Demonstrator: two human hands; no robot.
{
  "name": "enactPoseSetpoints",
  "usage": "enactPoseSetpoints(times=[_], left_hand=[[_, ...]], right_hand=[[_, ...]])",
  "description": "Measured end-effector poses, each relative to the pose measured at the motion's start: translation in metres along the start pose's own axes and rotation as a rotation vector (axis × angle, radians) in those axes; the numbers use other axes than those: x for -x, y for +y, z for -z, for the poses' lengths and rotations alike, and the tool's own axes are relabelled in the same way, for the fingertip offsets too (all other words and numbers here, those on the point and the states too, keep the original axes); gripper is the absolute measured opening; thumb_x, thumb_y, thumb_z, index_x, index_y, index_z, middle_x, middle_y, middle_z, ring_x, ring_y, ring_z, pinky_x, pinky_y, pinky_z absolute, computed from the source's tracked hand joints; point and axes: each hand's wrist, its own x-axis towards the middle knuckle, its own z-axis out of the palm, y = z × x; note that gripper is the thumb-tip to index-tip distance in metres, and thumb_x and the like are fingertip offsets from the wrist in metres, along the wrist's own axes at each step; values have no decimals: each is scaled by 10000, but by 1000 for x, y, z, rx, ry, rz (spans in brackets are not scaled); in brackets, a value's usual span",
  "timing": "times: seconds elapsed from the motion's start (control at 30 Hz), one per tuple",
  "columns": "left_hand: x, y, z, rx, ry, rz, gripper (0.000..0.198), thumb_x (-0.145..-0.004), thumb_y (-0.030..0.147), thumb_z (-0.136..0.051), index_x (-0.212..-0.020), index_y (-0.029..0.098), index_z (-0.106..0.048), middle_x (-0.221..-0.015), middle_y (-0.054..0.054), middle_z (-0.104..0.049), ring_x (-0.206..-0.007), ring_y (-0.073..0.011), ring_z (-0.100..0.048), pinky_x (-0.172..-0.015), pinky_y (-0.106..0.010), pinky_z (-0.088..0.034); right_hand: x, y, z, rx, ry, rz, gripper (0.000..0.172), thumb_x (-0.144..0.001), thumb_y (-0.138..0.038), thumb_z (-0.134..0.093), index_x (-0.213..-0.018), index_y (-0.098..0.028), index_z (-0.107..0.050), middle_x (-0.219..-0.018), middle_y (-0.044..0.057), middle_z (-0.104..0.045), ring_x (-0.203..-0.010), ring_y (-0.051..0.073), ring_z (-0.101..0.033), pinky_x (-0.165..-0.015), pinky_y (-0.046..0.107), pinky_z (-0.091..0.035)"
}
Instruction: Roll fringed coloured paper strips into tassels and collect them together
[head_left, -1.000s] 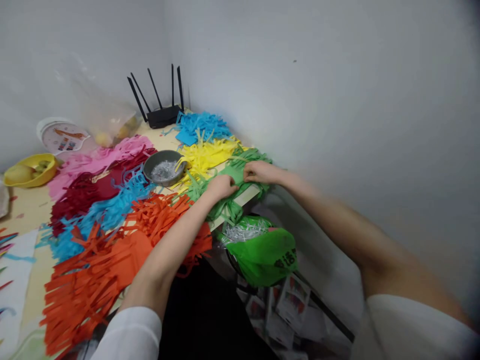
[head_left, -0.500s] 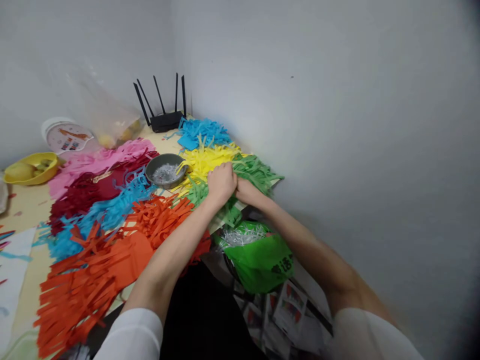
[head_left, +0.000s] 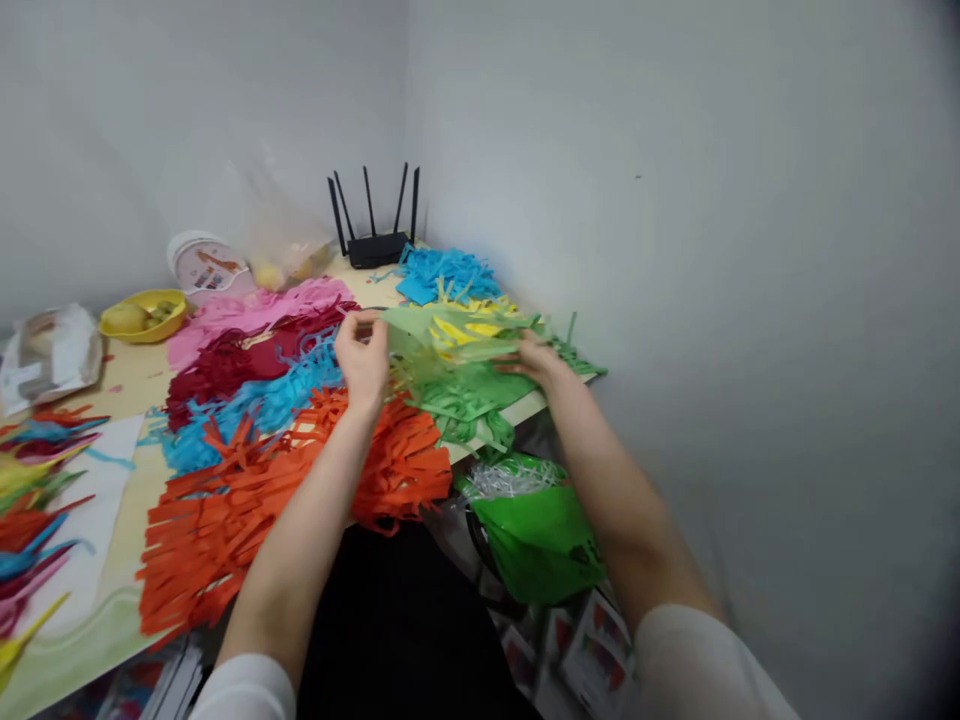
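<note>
My left hand [head_left: 364,358] is pinched on the left edge of a thin, fringed green tissue paper sheet [head_left: 442,350], lifted and blurred by motion. At the sheet's right side, my right hand [head_left: 536,358] has its fingers stretched apart, touching the paper. Beneath lies more fringed green paper [head_left: 480,425], with yellow fringed paper [head_left: 487,306] just behind. The sheet and my left hand hide most of a grey bowl. Orange fringed paper [head_left: 300,500] spreads below my left forearm.
Blue [head_left: 450,272], pink [head_left: 262,315] and dark red fringed paper [head_left: 247,365] cover the table. A router [head_left: 377,248] stands in the corner. Yellow fruit bowl [head_left: 154,315] sits at left. A green bag [head_left: 536,530] of shredded strips hangs below the right table edge, beside the wall.
My hands were closed together over the green paper; now they are apart, left hand moved left, with the green sheet spread between them. The view has turned slightly left.
</note>
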Motion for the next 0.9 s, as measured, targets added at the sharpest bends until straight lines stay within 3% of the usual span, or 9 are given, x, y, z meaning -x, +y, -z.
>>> enactPoseSetpoints(times=[0.1,0.23,0.4,0.5,0.57,0.63,0.7,0.77,0.9], left_hand=[[-27,18,43,32,109,-59,89,-746,104,-584,-686,165,-558,-637,57,-559,-610,-88,-512,-619,-190,-408],[-54,54,124,-13,224,-221,102,-773,130,-615,-704,166,-549,-646,57,-533,-612,-83,-489,-616,-192,-404],[-31,80,211,-373,51,-296,122,-767,180,-650,-702,180,-546,-652,44,-573,-604,-102,-531,-619,-214,-430],[1,79,228,-693,-149,-253,56,-787,175,-613,-746,193,-579,-733,8,-682,-674,-147,-623,-660,-245,-465],[20,79,231,-889,-262,-237,27,-822,182,-586,-830,204,-601,-843,-25,-736,-758,-185,-672,-701,-274,-479],[37,80,232,-1040,-369,-242,65,-852,185,-562,-900,208,-601,-898,-52,-746,-811,-217,-688,-725,-299,-486],[49,84,236,-1112,-464,-263,81,-868,176,-542,-923,205,-593,-899,-64,-739,-836,-231,-687,-741,-311,-491],[56,89,244,-1088,-506,-259,97,-879,164,-519,-933,201,-591,-911,-66,-735,-865,-228,-686,-760,-307,-492],[55,94,262,-835,-478,-112,135,-897,223,-536,-993,183,-622,-930,-40,-736,-817,-179,-675,-749,-261,-486]], right_hand=[[-3,-6,7,10,1,-169,262,-981,-345,-592,-1130,-133,-624,-983,49,-673,-780,140,-660,-674,299,-577],[10,-24,16,8,48,-193,276,-989,-396,-570,-1064,-136,-629,-887,20,-649,-672,104,-606,-593,250,-535],[48,-58,-19,-17,39,4,417,-1011,-514,-451,-791,-187,-589,-616,-29,-530,-460,73,-424,-451,218,-396],[94,-95,-81,-45,31,230,403,-965,-562,-446,-833,-217,-608,-655,25,-589,-538,150,-549,-482,287,-441],[130,-124,-131,-26,-52,386,330,-857,-517,-663,-1034,-239,-660,-1021,63,-709,-962,224,-676,-811,364,-555],[160,-151,-178,211,-327,685,458,-791,-398,-772,-1206,-245,-655,-1334,85,-643,-1284,284,-557,-1108,459,-423],[174,-168,-217,466,-563,972,579,-809,-336,-760,-1343,-196,-586,-1444,131,-572,-1398,324,-450,-1187,526,-311],[176,-174,-242,683,-721,1036,515,-818,-215,-720,-1314,-138,-606,-1359,168,-634,-1323,342,-524,-1153,536,-343],[163,-176,-255,842,-862,839,268,-838,-74,-549,-1031,-155,-716,-950,96,-763,-889,245,-698,-830,347,-500]])
